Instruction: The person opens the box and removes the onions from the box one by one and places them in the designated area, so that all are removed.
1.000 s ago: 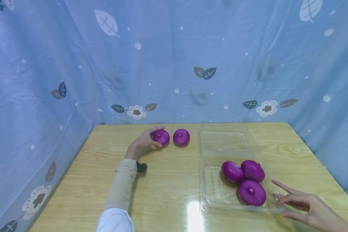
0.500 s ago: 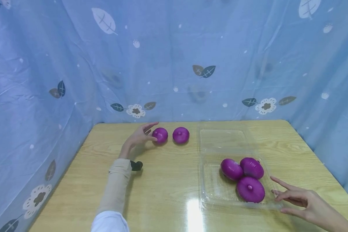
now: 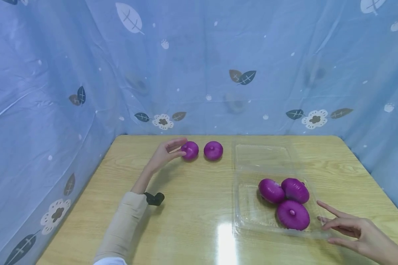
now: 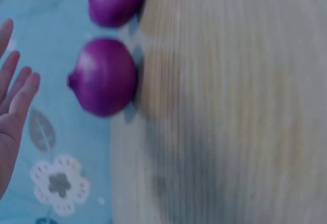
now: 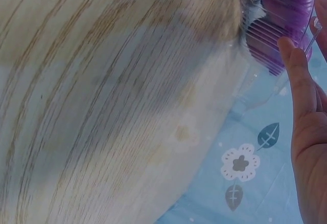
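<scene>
Head view, left hand (image 3: 167,152): fingers extended, thumb parted, holding nothing; set at the left side of the left onion (image 3: 191,150). Left wrist view shows fingers apart from it; thumb contact cannot be told. Judged: the spread suits a round body.
Left onion: rests near the far edge of the table (image 3: 189,221).
Right onion (image 3: 213,151): just beside its neighbour, not touching; the gap probably leaves finger room.
Right hand (image 3: 356,232): thumb and fingers spread at the right rim of the box (image 3: 247,215); firm contact not confirmed. Judged a light steadying position, since thin plastic could slide.
Box: clear, on the table's right part, lid (image 3: 262,156) laid back behind it, leaving the top accessible.
Boxed onions (image 3: 293,215): three, bunched toward the right side; bare floor to their left.
Curtain (image 3: 179,73): blue, behind and at both sides; presumably a screen.
</scene>
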A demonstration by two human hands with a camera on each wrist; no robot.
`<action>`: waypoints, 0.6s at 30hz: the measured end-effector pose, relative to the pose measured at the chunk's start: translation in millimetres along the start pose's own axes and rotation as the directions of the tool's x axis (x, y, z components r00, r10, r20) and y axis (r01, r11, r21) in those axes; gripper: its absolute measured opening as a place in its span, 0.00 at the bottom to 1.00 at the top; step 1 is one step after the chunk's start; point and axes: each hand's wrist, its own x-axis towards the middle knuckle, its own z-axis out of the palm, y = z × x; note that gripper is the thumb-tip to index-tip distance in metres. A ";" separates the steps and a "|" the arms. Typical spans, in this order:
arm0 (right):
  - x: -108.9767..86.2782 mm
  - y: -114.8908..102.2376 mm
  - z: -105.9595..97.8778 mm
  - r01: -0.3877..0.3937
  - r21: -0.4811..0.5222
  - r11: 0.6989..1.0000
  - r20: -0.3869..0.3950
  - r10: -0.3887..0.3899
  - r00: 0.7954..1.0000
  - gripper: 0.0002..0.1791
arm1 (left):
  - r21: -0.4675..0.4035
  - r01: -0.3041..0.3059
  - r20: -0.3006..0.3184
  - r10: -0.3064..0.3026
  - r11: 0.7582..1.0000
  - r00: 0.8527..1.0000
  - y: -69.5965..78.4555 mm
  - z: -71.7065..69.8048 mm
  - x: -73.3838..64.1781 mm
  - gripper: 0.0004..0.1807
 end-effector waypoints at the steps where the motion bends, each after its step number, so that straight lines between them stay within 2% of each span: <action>1: 0.0 -0.2 -0.2 -0.007 0.000 1.000 0.000 0.007 1.000 0.23 | 0.007 0.001 0.002 -0.001 1.000 1.000 3.1 4.6 -2.8 0.27; 6: 1.1 0.9 -0.8 0.008 0.014 1.000 0.008 -0.008 1.000 0.23 | 0.015 -0.015 0.037 0.015 1.000 0.999 17.0 33.5 -17.0 0.27; 10: 3.8 1.6 -0.9 0.041 0.022 0.999 0.003 -0.041 0.999 0.24 | -0.030 -0.031 0.099 0.033 0.999 0.995 25.2 65.8 -29.2 0.26; 15: 3.4 -0.2 -1.2 0.039 0.035 0.999 0.009 -0.039 0.999 0.24 | -0.033 -0.001 0.239 0.009 0.999 0.971 28.0 111.0 -38.5 0.26; 18: 2.4 -1.4 -0.9 0.033 0.033 0.999 0.008 -0.033 0.999 0.24 | -0.050 0.012 0.282 0.003 0.999 0.960 28.4 134.1 -38.1 0.26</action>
